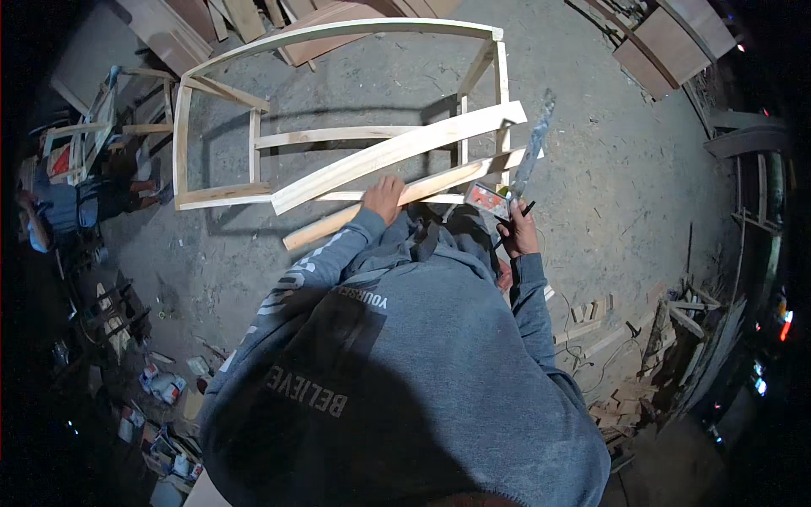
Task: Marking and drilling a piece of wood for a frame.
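Holds pale wooden bar (456,175) in left hand (383,199), long grey blade-like tool (531,152) in right hand (522,230), above dusty concrete floor (583,160).
Curls left hand firmly over bar; closes right hand on tool's near end, exact contact partly hidden. Just beyond left grip: wide plank (397,157), slanting across open wooden frame (180,139). Farther out, past both hands: stacked boards (169,34). Well left of grip: another person (68,207), low down in half-light. Back from left hand, lower left: scattered containers (165,386). Back from right hand, lower right: wood offcuts (625,401) on gritty floor.
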Tool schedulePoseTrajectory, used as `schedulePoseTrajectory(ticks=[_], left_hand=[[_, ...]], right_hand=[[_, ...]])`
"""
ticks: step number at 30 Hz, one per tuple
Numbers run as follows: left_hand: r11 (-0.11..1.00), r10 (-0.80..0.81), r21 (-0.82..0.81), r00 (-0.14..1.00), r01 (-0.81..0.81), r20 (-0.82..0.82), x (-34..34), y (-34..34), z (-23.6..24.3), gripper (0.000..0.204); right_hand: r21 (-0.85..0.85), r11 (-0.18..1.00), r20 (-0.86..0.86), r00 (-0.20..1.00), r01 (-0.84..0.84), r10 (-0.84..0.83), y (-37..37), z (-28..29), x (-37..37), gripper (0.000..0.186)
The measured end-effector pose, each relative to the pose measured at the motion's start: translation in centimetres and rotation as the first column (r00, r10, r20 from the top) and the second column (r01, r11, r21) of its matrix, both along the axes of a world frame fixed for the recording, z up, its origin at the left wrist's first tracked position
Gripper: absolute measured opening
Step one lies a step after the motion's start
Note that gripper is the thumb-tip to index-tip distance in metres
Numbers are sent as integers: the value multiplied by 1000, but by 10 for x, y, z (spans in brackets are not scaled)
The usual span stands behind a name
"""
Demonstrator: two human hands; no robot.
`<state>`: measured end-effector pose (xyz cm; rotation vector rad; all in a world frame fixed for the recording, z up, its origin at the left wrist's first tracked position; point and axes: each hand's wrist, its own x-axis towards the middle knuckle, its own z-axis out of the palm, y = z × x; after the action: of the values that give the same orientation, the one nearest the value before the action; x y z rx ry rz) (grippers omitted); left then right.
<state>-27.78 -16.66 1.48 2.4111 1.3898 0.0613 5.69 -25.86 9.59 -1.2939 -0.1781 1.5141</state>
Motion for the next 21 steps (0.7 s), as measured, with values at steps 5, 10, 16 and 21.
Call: schedulePoseTrajectory(ticks=[5, 10, 16, 21], left_hand=[[1000, -16, 28, 999, 15, 41, 5, 4, 1, 50], [997, -18, 81, 988, 5, 154, -3, 22, 4, 66], [964, 250, 109, 967, -244, -47, -24, 76, -22, 92], [991, 135, 16, 982, -134, -135, -45, 97, -35, 95]], right_hand=[[10, 999, -29, 999, 43, -43, -7, 4, 7, 14], [48, 993, 12, 994, 109, -110, -14, 5, 11, 15], [35, 984, 24, 984, 177, -178, -17, 3, 10, 16], [28, 974, 21, 974, 224, -225, -19, -2, 12, 16]])
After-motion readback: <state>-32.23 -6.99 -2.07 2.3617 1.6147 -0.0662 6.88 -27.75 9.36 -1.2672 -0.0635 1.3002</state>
